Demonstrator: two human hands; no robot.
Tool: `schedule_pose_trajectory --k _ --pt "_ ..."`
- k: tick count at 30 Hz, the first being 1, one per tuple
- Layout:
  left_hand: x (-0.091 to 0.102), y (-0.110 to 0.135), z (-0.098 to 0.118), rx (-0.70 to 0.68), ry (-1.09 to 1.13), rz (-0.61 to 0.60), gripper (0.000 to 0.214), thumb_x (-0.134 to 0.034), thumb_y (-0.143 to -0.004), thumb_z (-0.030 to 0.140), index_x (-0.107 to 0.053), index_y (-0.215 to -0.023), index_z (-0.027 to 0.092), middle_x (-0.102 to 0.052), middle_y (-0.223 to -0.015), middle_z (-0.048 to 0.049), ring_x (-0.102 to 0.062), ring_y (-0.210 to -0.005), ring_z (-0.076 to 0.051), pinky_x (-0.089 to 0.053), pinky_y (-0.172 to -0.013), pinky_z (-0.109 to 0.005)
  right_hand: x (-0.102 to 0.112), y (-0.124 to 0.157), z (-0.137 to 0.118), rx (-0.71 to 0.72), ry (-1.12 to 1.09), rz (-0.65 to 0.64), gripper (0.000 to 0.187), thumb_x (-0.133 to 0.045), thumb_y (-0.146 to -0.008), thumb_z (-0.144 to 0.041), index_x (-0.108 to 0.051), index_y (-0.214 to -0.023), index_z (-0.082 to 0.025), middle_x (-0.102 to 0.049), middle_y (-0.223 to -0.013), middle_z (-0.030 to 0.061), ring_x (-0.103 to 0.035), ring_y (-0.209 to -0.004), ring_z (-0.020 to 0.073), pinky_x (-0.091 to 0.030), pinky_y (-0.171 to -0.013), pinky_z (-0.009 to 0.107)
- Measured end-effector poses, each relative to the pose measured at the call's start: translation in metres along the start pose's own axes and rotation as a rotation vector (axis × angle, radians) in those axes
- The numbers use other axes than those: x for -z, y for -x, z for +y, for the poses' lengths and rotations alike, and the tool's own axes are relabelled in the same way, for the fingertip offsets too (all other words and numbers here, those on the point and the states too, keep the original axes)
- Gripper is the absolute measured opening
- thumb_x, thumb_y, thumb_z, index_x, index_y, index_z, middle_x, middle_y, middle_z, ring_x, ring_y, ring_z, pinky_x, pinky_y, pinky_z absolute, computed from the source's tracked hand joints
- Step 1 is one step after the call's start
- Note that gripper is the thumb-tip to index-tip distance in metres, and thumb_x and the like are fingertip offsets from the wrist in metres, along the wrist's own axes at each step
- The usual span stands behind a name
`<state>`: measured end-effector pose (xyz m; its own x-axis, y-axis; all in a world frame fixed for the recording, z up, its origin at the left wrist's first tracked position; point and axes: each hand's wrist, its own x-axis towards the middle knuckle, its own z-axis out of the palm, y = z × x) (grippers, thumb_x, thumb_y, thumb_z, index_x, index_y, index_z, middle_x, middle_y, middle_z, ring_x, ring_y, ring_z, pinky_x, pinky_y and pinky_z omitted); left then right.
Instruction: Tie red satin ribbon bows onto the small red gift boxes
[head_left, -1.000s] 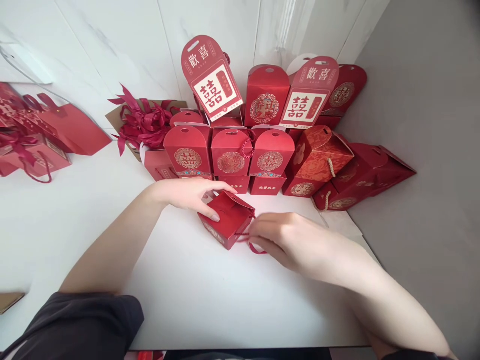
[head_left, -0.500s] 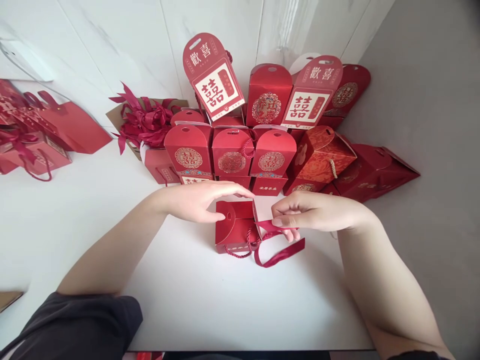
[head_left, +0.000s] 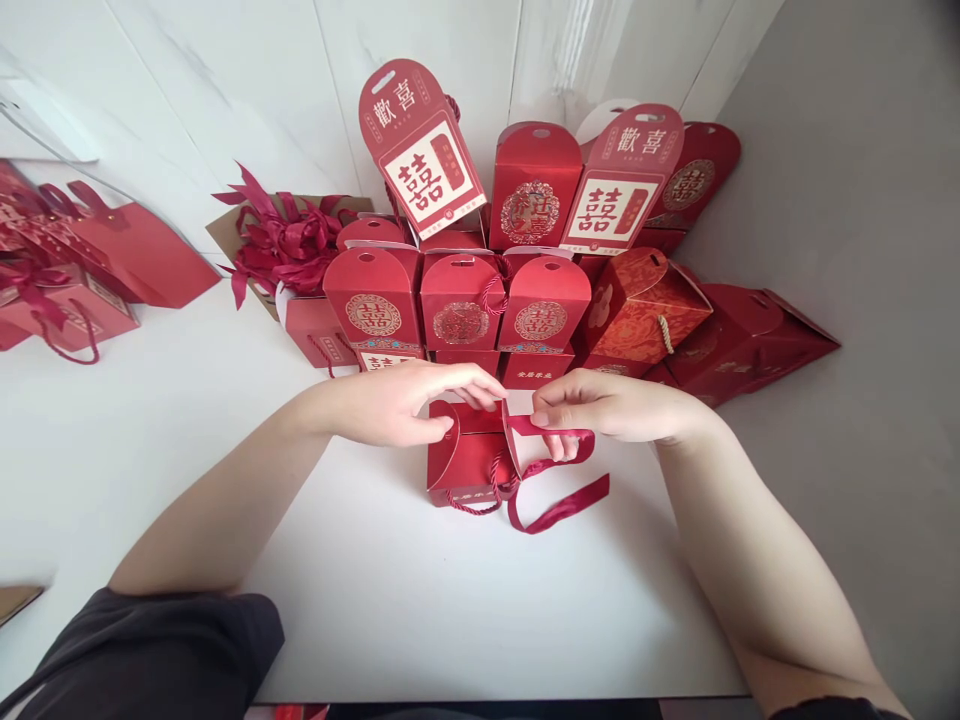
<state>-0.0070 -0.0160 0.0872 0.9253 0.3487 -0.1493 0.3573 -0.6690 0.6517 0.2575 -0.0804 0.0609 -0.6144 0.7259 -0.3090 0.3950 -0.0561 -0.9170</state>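
A red gift box point(head_left: 474, 462) with a twisted red cord handle point(head_left: 469, 506) stands on the white table, its two rounded flaps apart. Over its left side is my left hand point(head_left: 394, 405), thumb at the left flap's hole and fingers stretched toward the right flap, apart from the thumb. My right hand point(head_left: 600, 402), at the box's right, pinches a dark red ribbon point(head_left: 562, 515) between thumb and forefinger. This ribbon runs to the right flap, and its loose end curls on the table. The ribbon's passage through the flap is partly hidden.
Rows of red gift boxes point(head_left: 541, 300) stand close behind my hands, against the wall. A bundle of dark red ribbons point(head_left: 289, 240) lies in a brown container at the back left. More red bags point(head_left: 150, 255) stand far left. A grey wall point(head_left: 862, 250) bounds the right side.
My right hand has moved slightly up and left, with the ribbon's held part closer to the right flap. My left fingers have curled a little over the box. The view has shifted slightly.
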Motion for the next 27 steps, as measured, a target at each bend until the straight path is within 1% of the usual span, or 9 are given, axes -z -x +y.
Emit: schedule_pose_trajectory --k 2,4,5,7,10,13,17,23,27 --pt "-0.002 -0.002 -0.002 0.038 0.025 0.075 0.037 -0.051 -0.091 0.020 -0.055 -0.127 0.027 -0.061 -0.131 -0.0022 -0.056 -0.121 -0.019 -0.044 -0.102 -0.032 -0.001 -0.004 0.002 0.019 -0.031 -0.004 0.039 -0.056 -0.092 -0.049 -0.060 -0.074 -0.014 -0.066 -0.070 0.0020 -0.060 -0.064 0.0121 -0.047 -0.062 0.026" --pt "-0.005 -0.005 -0.005 0.078 0.012 0.146 0.027 -0.051 -0.094 0.032 -0.060 -0.118 0.025 -0.062 -0.125 -0.0028 -0.057 -0.118 -0.020 -0.045 -0.099 -0.034 -0.003 -0.008 0.003 0.035 -0.060 0.023 0.039 -0.057 -0.091 -0.050 -0.062 -0.076 -0.014 -0.065 -0.070 0.0016 -0.060 -0.065 0.0121 -0.047 -0.062 0.025" --pt "-0.006 -0.007 -0.006 0.095 -0.007 0.167 0.026 -0.051 -0.094 0.038 -0.062 -0.113 0.025 -0.062 -0.123 -0.0031 -0.057 -0.115 -0.020 -0.045 -0.097 -0.034 -0.004 -0.009 0.004 0.043 -0.066 0.044 0.038 -0.058 -0.090 -0.050 -0.062 -0.078 -0.014 -0.064 -0.070 0.0015 -0.061 -0.066 0.0122 -0.047 -0.062 0.025" --pt "-0.010 -0.011 -0.009 0.110 -0.031 0.164 0.030 -0.051 -0.093 0.046 -0.065 -0.107 0.024 -0.060 -0.122 -0.0038 -0.059 -0.110 -0.021 -0.046 -0.094 -0.035 -0.005 -0.011 0.004 0.054 -0.057 0.075 0.038 -0.059 -0.090 -0.050 -0.063 -0.079 -0.014 -0.064 -0.071 0.0016 -0.061 -0.067 0.0124 -0.048 -0.063 0.025" --pt "-0.016 -0.017 -0.013 0.079 0.008 0.117 0.029 -0.050 -0.093 0.044 -0.066 -0.104 0.021 -0.057 -0.124 -0.0055 -0.059 -0.107 -0.020 -0.047 -0.091 -0.033 -0.006 -0.011 0.002 0.055 -0.035 0.025 0.038 -0.057 -0.091 -0.048 -0.065 -0.077 -0.014 -0.066 -0.071 0.0025 -0.061 -0.066 0.0123 -0.048 -0.064 0.025" --pt "-0.020 -0.020 -0.014 0.040 0.072 0.093 0.025 -0.052 -0.093 0.037 -0.065 -0.107 0.020 -0.056 -0.126 -0.0067 -0.058 -0.111 -0.020 -0.047 -0.094 -0.033 -0.007 -0.009 -0.001 0.034 -0.044 -0.045 0.038 -0.057 -0.092 -0.047 -0.066 -0.075 -0.014 -0.068 -0.068 0.0026 -0.062 -0.061 0.0119 -0.048 -0.061 0.025" --pt "-0.023 -0.021 -0.013 0.040 0.137 0.074 0.024 -0.053 -0.092 0.034 -0.064 -0.110 0.021 -0.055 -0.129 -0.0063 -0.057 -0.116 -0.020 -0.046 -0.098 -0.033 -0.008 -0.011 0.000 0.015 -0.064 0.014 0.040 -0.057 -0.091 -0.050 -0.068 -0.078 -0.013 -0.070 -0.070 0.0036 -0.063 -0.061 0.0126 -0.049 -0.060 0.025" --pt "-0.021 -0.022 -0.010 0.027 0.190 0.053 0.018 -0.055 -0.091 0.035 -0.063 -0.092 0.019 -0.055 -0.128 -0.0054 -0.057 -0.116 -0.020 -0.044 -0.100 -0.034 -0.013 -0.017 0.006 0.017 -0.029 0.008 0.041 -0.055 -0.091 -0.052 -0.066 -0.082 -0.013 -0.070 -0.077 0.0048 -0.059 -0.063 0.0116 -0.047 -0.060 0.025" --pt "-0.020 -0.021 -0.010 0.004 0.230 0.026 0.017 -0.057 -0.089 0.035 -0.065 -0.095 0.020 -0.059 -0.124 -0.0058 -0.058 -0.112 -0.020 -0.043 -0.100 -0.035 -0.018 -0.017 0.005 0.040 -0.042 0.035 0.040 -0.056 -0.090 -0.053 -0.062 -0.081 -0.015 -0.066 -0.076 0.0034 -0.058 -0.066 0.0119 -0.047 -0.063 0.026"
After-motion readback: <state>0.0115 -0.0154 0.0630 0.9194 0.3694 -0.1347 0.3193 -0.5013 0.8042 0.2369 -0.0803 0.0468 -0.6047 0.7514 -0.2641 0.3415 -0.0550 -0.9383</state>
